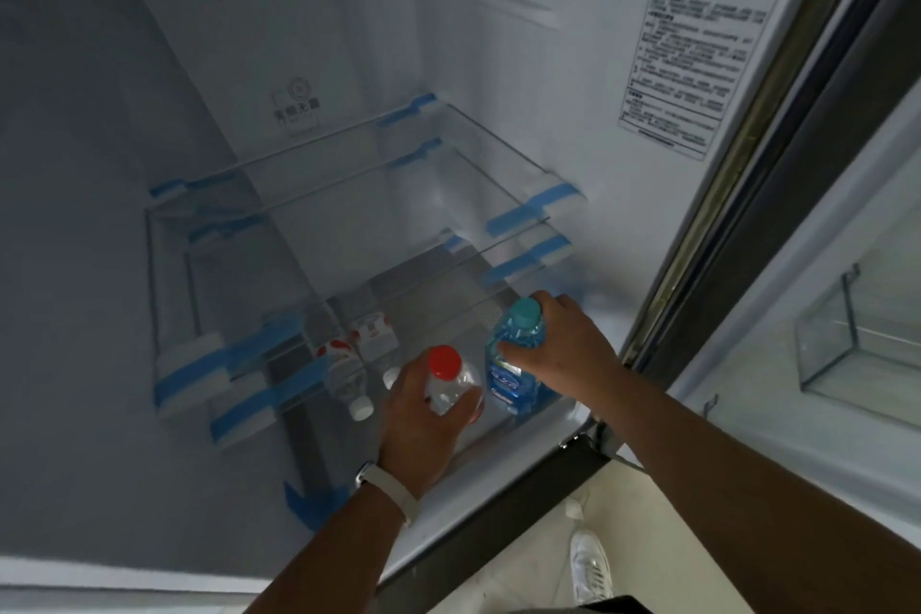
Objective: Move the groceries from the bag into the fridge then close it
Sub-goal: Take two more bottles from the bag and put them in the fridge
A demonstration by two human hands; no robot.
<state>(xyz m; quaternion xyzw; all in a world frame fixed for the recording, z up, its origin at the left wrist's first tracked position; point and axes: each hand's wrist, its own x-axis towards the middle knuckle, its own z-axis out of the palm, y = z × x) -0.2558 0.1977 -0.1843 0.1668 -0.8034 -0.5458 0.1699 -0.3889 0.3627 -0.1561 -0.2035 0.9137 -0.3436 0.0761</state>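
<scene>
I look down into the open fridge [349, 40]. My left hand [423, 419] grips a clear bottle with a red cap [445, 371] at the front of the fridge floor. Right beside it, my right hand [563, 354] grips a blue bottle with a teal cap [518, 339] by its shoulder. Both bottles stand upright, close together. Further back, two clear bottles [349, 364] with red-and-white labels lie on their sides under the glass shelves. The grocery bag is out of view.
Two glass shelves [379, 185] with blue tape on their edges span the fridge above the bottles. The open door [847, 314] with a clear door bin [857, 354] stands at the right. A white shoe [590, 563] shows on the pale floor below.
</scene>
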